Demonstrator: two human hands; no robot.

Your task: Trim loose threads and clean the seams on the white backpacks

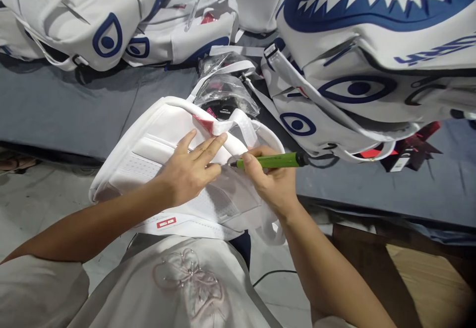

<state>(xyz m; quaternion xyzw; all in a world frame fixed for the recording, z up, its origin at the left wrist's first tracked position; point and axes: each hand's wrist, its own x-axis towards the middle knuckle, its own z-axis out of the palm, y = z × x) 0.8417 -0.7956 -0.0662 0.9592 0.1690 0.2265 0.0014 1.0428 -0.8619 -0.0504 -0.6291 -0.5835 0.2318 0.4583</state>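
A person's left hand (189, 171), fingers spread, rests flat on a white backpack (148, 142) lying over the near edge of the gray surface (74, 104); the right hand's (277, 181) fingers grip a green marker (273, 161), its tip, perhaps touching, at the bag. Room stretches leftward along the edge, while eye-printed backpacks (357, 90) crowd close on the right.
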